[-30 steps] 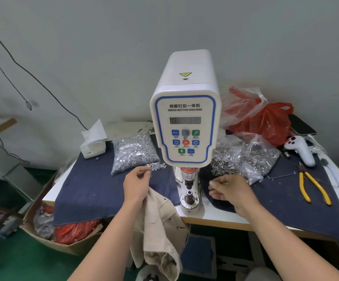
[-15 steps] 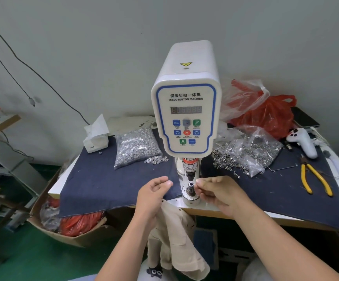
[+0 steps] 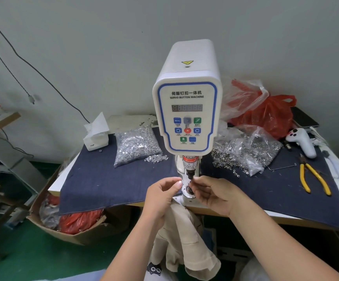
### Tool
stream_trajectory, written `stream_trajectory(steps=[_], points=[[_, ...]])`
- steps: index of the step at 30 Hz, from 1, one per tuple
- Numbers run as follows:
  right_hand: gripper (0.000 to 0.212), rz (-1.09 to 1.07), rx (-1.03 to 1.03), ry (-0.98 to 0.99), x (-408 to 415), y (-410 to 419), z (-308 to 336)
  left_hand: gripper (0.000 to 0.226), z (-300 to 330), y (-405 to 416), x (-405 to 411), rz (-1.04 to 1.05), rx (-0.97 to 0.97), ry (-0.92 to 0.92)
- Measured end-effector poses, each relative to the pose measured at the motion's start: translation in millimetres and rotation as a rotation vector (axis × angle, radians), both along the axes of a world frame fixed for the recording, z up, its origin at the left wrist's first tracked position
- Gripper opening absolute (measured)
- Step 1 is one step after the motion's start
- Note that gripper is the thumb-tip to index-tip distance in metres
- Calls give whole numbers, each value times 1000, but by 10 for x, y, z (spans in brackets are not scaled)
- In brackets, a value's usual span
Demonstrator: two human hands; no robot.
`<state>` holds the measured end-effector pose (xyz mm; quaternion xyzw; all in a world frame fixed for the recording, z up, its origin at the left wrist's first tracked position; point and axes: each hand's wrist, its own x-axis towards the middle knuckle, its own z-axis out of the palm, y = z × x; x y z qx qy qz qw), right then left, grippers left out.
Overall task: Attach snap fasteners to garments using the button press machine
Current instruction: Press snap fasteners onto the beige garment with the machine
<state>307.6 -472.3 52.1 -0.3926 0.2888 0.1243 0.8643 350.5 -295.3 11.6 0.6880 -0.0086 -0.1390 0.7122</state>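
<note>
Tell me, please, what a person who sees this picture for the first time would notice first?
The tall white button press machine stands in the middle, with its blue-framed control panel facing the camera. Just below it, the left hand and the right hand meet at the press head, and a beige garment hangs under them. On the right side of the dark cloth lie yellow-handled pliers.

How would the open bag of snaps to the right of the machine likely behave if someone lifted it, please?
The bag of snaps would probably sag, since its thin plastic is crumpled. It likely feels heavy, being packed with metal. More pieces may spill; some already lie loose on the cloth.
</note>
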Motion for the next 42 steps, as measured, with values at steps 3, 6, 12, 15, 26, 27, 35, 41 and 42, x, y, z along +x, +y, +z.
stream_trajectory(steps=[3, 6, 12, 15, 26, 27, 35, 41, 42], points=[[18, -6, 30, -10, -1, 12, 1, 9, 19, -17, -13, 8, 10, -7], [26, 6, 55, -15, -3, 20, 17, 8, 37, -36, -25, 17, 26, -9], [14, 1, 124, 27, -7, 10, 33, 10, 88, -73, -34, 1, 65, -56], [18, 69, 41, -6, -15, -67, 23, 14, 115, -113, -36, -24, 92, -100], [21, -84, -106, -46, -112, -492, -94, 11, 168, -220, -16, -39, 370, -239], [23, -95, -95, -37, -133, -514, -123, 8, 187, -223, -14, -43, 395, -253], [23, -128, -86, -35, -194, -580, -203, 11, 384, -250, 46, -128, 637, -298], [27, -113, -90, -51, -208, -563, -199, 6, 458, -290, 65, -139, 687, -287], [26, -111, -97, -53, -212, -558, -194, 6, 466, -285, 56, -140, 681, -287]])
